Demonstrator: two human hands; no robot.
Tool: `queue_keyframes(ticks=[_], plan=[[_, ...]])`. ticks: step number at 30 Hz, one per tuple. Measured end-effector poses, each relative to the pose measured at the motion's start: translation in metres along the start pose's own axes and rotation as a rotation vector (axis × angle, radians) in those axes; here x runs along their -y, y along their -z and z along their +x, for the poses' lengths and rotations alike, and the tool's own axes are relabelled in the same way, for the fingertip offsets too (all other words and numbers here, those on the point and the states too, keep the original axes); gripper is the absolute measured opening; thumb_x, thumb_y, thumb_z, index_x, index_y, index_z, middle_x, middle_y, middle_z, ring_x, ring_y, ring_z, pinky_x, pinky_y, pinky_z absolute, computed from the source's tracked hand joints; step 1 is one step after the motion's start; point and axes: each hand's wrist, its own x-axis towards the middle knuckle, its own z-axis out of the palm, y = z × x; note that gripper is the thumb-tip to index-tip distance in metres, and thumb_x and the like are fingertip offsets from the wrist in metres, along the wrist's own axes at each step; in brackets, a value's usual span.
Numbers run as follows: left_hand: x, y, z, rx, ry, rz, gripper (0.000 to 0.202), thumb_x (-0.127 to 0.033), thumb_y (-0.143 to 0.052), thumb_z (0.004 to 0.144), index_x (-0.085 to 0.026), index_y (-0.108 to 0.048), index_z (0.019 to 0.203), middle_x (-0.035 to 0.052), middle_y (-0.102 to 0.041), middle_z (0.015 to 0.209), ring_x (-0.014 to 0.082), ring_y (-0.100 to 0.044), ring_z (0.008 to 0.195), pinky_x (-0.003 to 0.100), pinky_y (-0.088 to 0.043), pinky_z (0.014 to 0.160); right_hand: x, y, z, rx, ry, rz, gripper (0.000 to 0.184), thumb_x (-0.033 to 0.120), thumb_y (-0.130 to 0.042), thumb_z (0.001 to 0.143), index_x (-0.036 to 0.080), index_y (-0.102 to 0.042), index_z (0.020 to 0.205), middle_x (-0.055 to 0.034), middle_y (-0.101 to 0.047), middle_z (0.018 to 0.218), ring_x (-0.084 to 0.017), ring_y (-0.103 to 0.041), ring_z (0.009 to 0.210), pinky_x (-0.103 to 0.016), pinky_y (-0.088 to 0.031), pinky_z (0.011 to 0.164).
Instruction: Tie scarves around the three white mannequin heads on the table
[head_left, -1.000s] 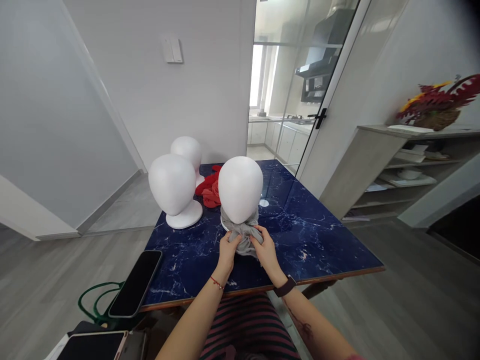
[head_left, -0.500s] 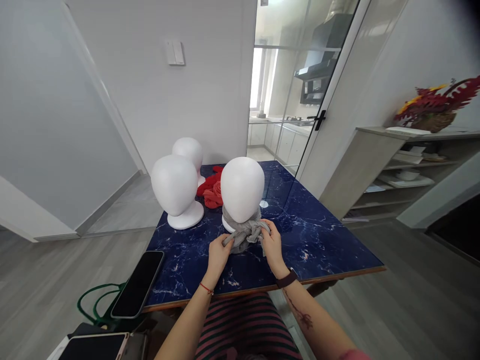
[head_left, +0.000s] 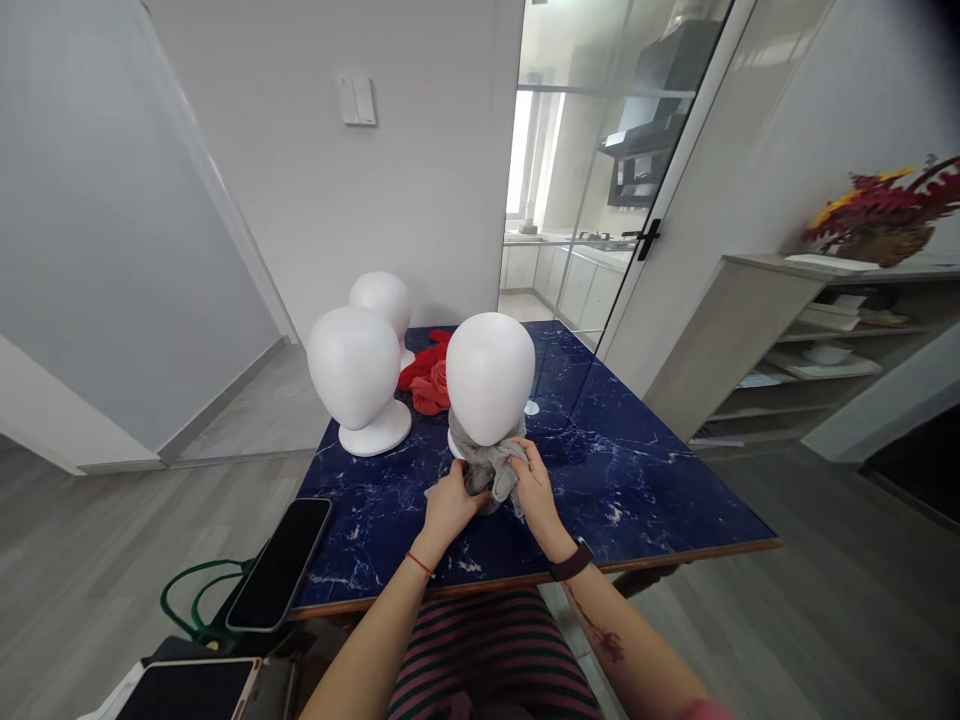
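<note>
A white mannequin head (head_left: pixel 490 375) stands upright on the blue marbled table (head_left: pixel 600 480), with a grey scarf (head_left: pixel 487 462) wrapped around its neck and bunched in front. My left hand (head_left: pixel 452 505) is closed on the lower left part of the scarf, thumb up by the gathered cloth. On the right side, my right hand (head_left: pixel 536 487) pinches a fold of the same scarf just below the head's chin. Part of the fabric is hidden behind my fingers, so I cannot tell whether it is fully knotted.
Two more white mannequin heads, a nearer one (head_left: pixel 356 370) and a farther one (head_left: pixel 381 295), stand at the left. Red scarves (head_left: pixel 430 385) lie between the heads. A black-screened phone (head_left: pixel 279 565) lies at the table's left corner; a shelf (head_left: pixel 810 340) stands to the right.
My left hand has moved from holding a scarf end out to the left to gripping lower, nearer the middle. The right hand keeps its hold. The view has shifted slightly.
</note>
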Motion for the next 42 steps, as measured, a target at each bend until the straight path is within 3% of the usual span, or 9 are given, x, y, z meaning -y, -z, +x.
queue_keyframes(ticks=[5,9,13,17,20,25,33,37,42], plan=[[0.003,0.000,0.007,-0.061,-0.057,0.005,0.006,-0.019,-0.053,0.069,-0.017,-0.059,0.070,0.0068,-0.064,0.080,0.0202,-0.060,0.078,0.027,-0.041,0.069,-0.001,0.009,0.011,-0.103,-0.011,-0.009,0.023,0.033,-0.047,0.080,0.020,-0.054,0.097,-0.0021,-0.056,0.091,-0.016,-0.051,0.083,-0.027,-0.040,0.077],[0.018,0.016,0.011,-0.215,-0.063,-0.161,0.017,-0.009,-0.046,0.066,-0.017,-0.055,0.078,0.0034,-0.062,0.077,0.0169,-0.058,0.076,0.025,-0.042,0.069,-0.012,0.014,0.016,-0.166,-0.024,0.028,0.026,0.038,-0.048,0.080,0.019,-0.054,0.097,-0.0030,-0.057,0.091,-0.016,-0.051,0.081,-0.028,-0.041,0.075],[0.029,0.031,0.006,-0.281,0.022,-0.034,0.036,-0.001,-0.040,0.064,-0.019,-0.052,0.093,0.0038,-0.064,0.083,0.0184,-0.060,0.080,0.028,-0.042,0.074,-0.024,0.013,0.012,-0.185,-0.037,0.027,0.027,0.039,-0.048,0.081,0.019,-0.054,0.097,-0.0029,-0.057,0.091,-0.016,-0.052,0.081,-0.028,-0.041,0.076],[0.026,0.028,-0.001,-0.136,-0.009,0.140,0.046,-0.008,-0.049,0.069,-0.021,-0.050,0.113,0.0091,-0.062,0.112,0.0249,-0.053,0.110,0.044,-0.030,0.098,-0.022,0.011,0.006,-0.163,-0.016,-0.018,0.025,0.037,-0.046,0.082,0.019,-0.054,0.097,-0.0028,-0.058,0.091,-0.015,-0.052,0.082,-0.028,-0.041,0.077],[0.015,0.019,-0.004,-0.035,-0.127,0.202,0.050,-0.023,-0.059,0.073,-0.023,-0.047,0.121,0.0097,-0.060,0.118,0.0269,-0.049,0.115,0.050,-0.017,0.105,-0.013,0.007,0.003,-0.120,0.017,-0.053,0.024,0.035,-0.045,0.082,0.019,-0.054,0.097,-0.0031,-0.058,0.092,-0.015,-0.053,0.083,-0.027,-0.042,0.077],[0.008,0.026,0.000,0.055,-0.114,0.371,0.023,-0.029,-0.043,0.086,-0.019,-0.064,0.089,0.0102,-0.070,0.084,0.0242,-0.064,0.086,0.037,-0.035,0.089,-0.004,0.003,0.008,-0.099,0.032,-0.058,0.023,0.036,-0.045,0.082,0.019,-0.053,0.096,-0.0028,-0.056,0.089,-0.015,-0.051,0.081,-0.027,-0.041,0.074],[0.038,0.061,-0.008,-0.137,0.148,0.576,0.026,-0.024,-0.039,0.085,-0.017,-0.064,0.082,0.0127,-0.069,0.077,0.0268,-0.065,0.079,0.037,-0.038,0.075,-0.017,0.013,0.041,-0.234,-0.002,0.056,0.025,0.038,-0.048,0.079,0.018,-0.053,0.092,-0.0004,-0.052,0.081,-0.012,-0.047,0.072,-0.023,-0.039,0.067],[0.044,0.057,-0.010,-0.109,0.108,0.365,0.022,-0.026,-0.044,0.082,-0.018,-0.065,0.077,0.0095,-0.068,0.080,0.0233,-0.063,0.080,0.033,-0.041,0.076,-0.010,0.011,0.039,-0.252,-0.002,0.028,0.026,0.038,-0.047,0.078,0.017,-0.053,0.094,-0.0020,-0.054,0.084,-0.014,-0.049,0.074,-0.024,-0.040,0.070],[0.018,0.034,-0.013,0.098,-0.243,-0.222,0.021,-0.024,-0.054,0.076,-0.019,-0.066,0.092,0.0064,-0.066,0.099,0.0186,-0.060,0.092,0.028,-0.044,0.085,0.008,-0.011,-0.020,-0.061,0.001,-0.095,0.023,0.029,-0.050,0.078,0.020,-0.052,0.098,-0.0025,-0.057,0.090,-0.016,-0.053,0.079,-0.026,-0.043,0.073]])
